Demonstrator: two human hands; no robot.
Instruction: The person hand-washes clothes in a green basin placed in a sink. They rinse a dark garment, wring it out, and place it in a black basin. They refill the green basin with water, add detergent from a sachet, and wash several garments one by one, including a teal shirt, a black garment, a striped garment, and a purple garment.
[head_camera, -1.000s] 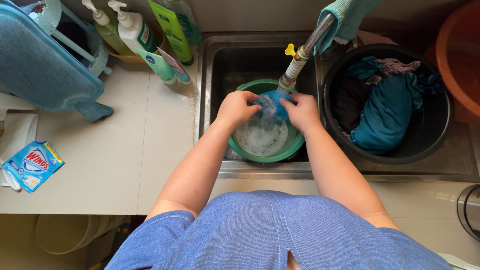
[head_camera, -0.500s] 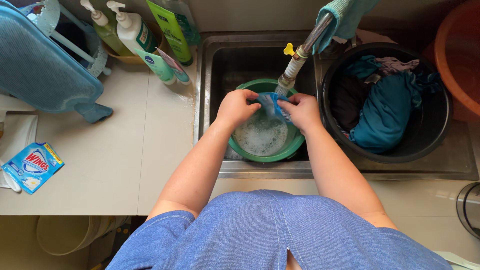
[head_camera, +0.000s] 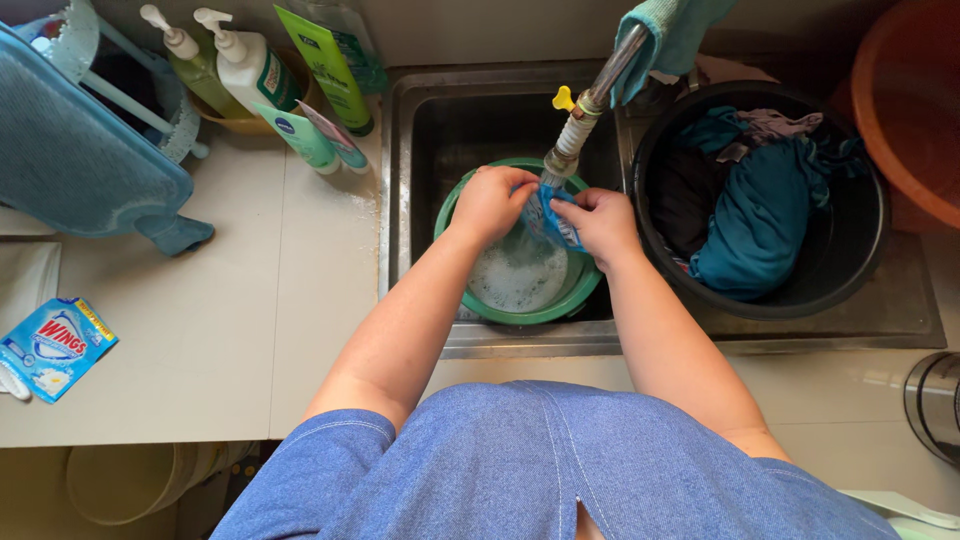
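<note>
Both hands pinch a small blue plastic sachet (head_camera: 553, 218) under the hose nozzle (head_camera: 560, 160), above the green round plastic basin (head_camera: 455, 280) of foamy water in the steel sink (head_camera: 410, 110). The left hand (head_camera: 490, 200) grips its upper edge with curled fingers; the right hand (head_camera: 600, 222) pinches its right side. The sachet's long axis runs roughly from upper left down to lower right, hanging toward the water. On the pale counter (head_camera: 230, 310) at the far left lies another blue rectangular sachet (head_camera: 55, 345); green and white pump bottles (head_camera: 245, 70) stand behind.
</note>
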